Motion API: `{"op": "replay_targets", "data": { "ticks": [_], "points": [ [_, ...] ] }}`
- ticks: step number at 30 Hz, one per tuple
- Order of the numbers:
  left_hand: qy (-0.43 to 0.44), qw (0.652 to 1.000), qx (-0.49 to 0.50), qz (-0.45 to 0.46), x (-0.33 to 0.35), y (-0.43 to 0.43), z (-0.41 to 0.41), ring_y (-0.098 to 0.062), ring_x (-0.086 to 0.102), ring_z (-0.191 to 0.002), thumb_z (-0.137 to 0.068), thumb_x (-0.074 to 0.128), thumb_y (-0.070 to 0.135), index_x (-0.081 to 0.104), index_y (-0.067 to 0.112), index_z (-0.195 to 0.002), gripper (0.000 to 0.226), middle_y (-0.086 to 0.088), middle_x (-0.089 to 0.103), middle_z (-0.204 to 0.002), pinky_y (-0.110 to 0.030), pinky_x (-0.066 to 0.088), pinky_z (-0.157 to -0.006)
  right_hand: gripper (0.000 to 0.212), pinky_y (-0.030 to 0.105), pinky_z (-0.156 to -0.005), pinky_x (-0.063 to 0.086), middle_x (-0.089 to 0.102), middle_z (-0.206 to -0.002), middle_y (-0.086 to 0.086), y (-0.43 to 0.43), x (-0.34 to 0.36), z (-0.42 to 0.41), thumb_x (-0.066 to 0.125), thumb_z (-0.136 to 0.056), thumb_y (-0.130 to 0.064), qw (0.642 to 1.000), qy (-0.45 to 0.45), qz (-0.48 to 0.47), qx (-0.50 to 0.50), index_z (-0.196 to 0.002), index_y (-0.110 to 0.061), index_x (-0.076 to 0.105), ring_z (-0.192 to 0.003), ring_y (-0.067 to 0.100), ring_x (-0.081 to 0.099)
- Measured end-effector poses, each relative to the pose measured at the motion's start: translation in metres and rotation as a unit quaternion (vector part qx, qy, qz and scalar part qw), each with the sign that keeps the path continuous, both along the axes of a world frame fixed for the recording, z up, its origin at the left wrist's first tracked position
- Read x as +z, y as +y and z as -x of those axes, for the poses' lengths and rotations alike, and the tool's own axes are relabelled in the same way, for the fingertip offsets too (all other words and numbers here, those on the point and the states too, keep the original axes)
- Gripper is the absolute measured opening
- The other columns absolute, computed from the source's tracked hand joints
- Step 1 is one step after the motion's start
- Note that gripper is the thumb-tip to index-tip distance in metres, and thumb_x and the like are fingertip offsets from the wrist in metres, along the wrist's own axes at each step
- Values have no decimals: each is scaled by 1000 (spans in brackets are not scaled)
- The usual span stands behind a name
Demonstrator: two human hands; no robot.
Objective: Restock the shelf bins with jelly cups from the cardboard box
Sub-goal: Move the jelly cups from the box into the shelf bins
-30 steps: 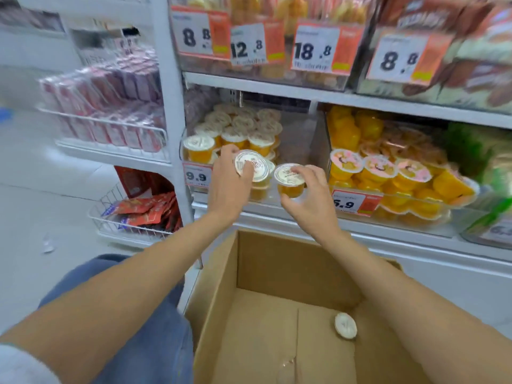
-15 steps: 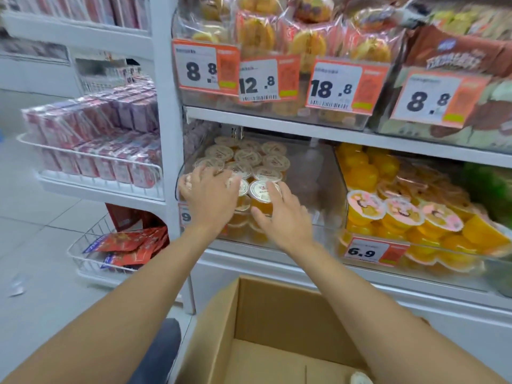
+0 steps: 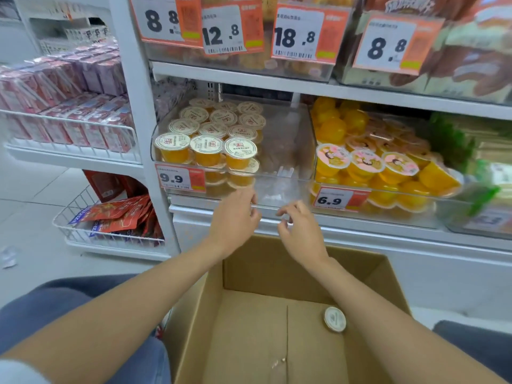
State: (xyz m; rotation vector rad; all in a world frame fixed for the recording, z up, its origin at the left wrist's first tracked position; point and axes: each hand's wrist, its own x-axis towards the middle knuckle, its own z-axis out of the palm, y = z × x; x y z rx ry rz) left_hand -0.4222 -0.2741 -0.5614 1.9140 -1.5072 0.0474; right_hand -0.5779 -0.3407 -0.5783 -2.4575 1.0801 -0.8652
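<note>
Withdrawing from the clear plastic bin (image 3: 277, 173) with loose, empty fingers, left hand (image 3: 235, 214) and right hand (image 3: 299, 231) leave one white-lidded jelly cup (image 3: 334, 319) unshelved.

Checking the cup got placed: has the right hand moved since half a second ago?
Yes. The right hand has withdrawn from the clear bin, down below its front edge, empty, above the cardboard box.

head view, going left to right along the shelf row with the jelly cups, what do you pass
pink boxes in the wire rack → white shelf upright → white-lidded jelly cups → bare stretch of the clear bin → pink-lidded cups → green packets
</note>
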Motion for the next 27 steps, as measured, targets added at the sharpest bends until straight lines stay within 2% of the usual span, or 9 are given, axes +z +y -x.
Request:
{"op": "replay_targets", "data": {
  "ticks": [3, 6, 10, 12, 15, 19, 21, 23, 27],
  "points": [
    [88, 978, -44, -182, -55, 5, 22, -18, 55, -80, -86, 54, 18, 51, 25, -91, 9, 6, 53, -86, -32, 47, -70, 18, 25, -78, 47, 50, -108, -6, -3, -56, 60, 51, -92, -14, 987, 120, -105, -21, -105, -19, 63, -89, 12, 56],
    [120, 930, -70, -342, -107, 4, 42, -19, 58, -91, -89, 54, 19, 56, 20, -100, 12, 0, 59, -100, -31, 49, -81, 25, 23, -93, 44, 52, -116, -1, -8, -116, 119, 51, -91, -9, 951, 219, -210, -57, -110, -16, 65, -104, 16, 56],
    [163, 870, -58, -462, -183, 11, 75, -22, 60, -100, -88, 48, 14, 60, 22, -91, 15, -1, 64, -107, -29, 48, -86, 38, 25, -100, 38, 49, -132, 9, -11, -184, 172, 51, -86, 1, 895, 294, -327, -77, -121, -12, 62, -118, 25, 53],
    [180, 849, -42, -496, -218, 20, 90, -22, 60, -93, -86, 48, 10, 55, 23, -75, 19, 0, 63, -93, -27, 45, -75, 52, 28, -106, 36, 34, -149, 8, -15, -214, 183, 54, -84, 1, 876, 327, -347, -75, -134, -15, 52, -128, 28, 45],
    [209, 820, -15, -533, -253, 33, 100, -20, 58, -84, -82, 50, 9, 55, 23, -71, 18, 2, 61, -83, -25, 40, -63, 71, 37, -113, 30, 9, -159, 5, -21, -248, 186, 51, -83, 1, 850, 424, -309, -47, -146, -26, 34, -139, 33, 25],
    [211, 798, 9, -564, -279, 44, 102, -19, 60, -92, -83, 50, 8, 60, 24, -82, 18, 1, 66, -98, -24, 49, -78, 81, 45, -117, 16, -11, -161, 4, -31, -272, 177, 47, -88, -1, 816, 499, -291, -23, -153, -33, 11, -148, 32, -10],
    [211, 796, 25, -567, -286, 46, 100, -21, 62, -95, -83, 50, 10, 62, 22, -82, 17, -1, 68, -102, -25, 50, -82, 70, 45, -118, 12, -7, -162, 6, -34, -282, 174, 40, -93, -7, 799, 538, -270, -6, -153, -31, 13, -148, 32, -7],
    [217, 793, 37, -568, -290, 48, 100, -21, 62, -94, -84, 50, 11, 67, 19, -90, 19, -1, 68, -102, -24, 49, -80, 54, 44, -115, 18, 11, -158, 11, -35, -288, 172, 36, -96, -10, 802, 556, -221, 1, -147, -24, 27, -144, 34, 13],
    [226, 789, 30, -571, -292, 52, 110, -21, 61, -96, -85, 51, 10, 64, 20, -88, 17, -1, 66, -101, -22, 46, -78, 43, 48, -111, 24, 38, -136, 18, -36, -281, 164, 36, -95, -7, 806, 574, -146, 6, -136, -17, 42, -128, 36, 35]
  ]
}}
